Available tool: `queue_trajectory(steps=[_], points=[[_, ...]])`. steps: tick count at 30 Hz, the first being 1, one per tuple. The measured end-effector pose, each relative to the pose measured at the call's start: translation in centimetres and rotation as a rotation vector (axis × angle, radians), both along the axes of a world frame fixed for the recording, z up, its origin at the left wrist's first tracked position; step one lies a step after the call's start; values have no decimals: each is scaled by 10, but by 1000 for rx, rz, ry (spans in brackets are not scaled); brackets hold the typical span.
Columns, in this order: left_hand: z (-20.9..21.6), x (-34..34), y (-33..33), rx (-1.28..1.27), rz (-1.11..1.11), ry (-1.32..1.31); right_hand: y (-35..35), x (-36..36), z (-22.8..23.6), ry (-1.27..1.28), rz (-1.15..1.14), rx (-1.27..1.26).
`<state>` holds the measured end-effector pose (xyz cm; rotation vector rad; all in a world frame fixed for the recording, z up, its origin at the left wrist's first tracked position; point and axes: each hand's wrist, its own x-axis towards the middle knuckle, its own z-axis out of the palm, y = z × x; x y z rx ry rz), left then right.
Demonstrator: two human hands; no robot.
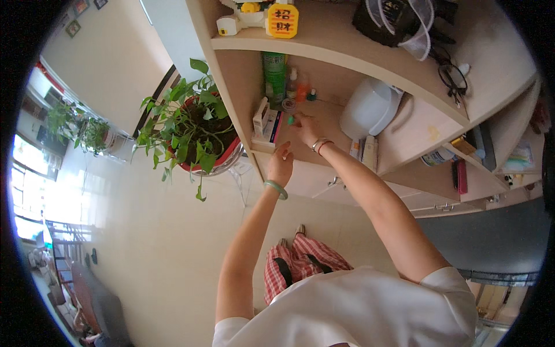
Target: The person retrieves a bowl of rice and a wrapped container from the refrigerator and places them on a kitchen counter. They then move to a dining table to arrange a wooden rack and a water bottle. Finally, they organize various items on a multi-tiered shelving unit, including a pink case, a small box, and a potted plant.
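Inside the shelf compartment, my right hand (pixel 307 128) has its fingertips closed at a small green object (pixel 291 120), too small to name. Lower and to the left, my left hand (pixel 281 165) is at the compartment's front edge, fingers loosely bent and apart, with nothing visible in them. A white holder-like item (pixel 261 115) and a flat pink-and-white box (pixel 274 126) lie just beyond it. Behind my right hand stand a tall green can (pixel 274 75), a clear pump bottle (pixel 292 81) and a small dark bottle with a teal cap (pixel 311 94).
A white rounded container (pixel 370 109) and several tubes (pixel 369 151) stand to the right. A potted plant (pixel 205 130) hangs over at the left, beside the cabinet wall. Glasses (pixel 452 75) and a black bag (pixel 381 26) lie on the upper shelf (pixel 335 49).
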<state>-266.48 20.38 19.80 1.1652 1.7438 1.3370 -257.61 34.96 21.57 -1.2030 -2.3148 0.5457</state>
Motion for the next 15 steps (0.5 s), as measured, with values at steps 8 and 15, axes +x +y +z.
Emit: queue_trajectory(steps=[8, 15], points=[[-28, 2, 18, 55, 10, -128, 27, 0, -13, 132, 21, -97], [-48, 3, 26, 148, 68, -27, 42, -42, 44, -48, 41, -1]])
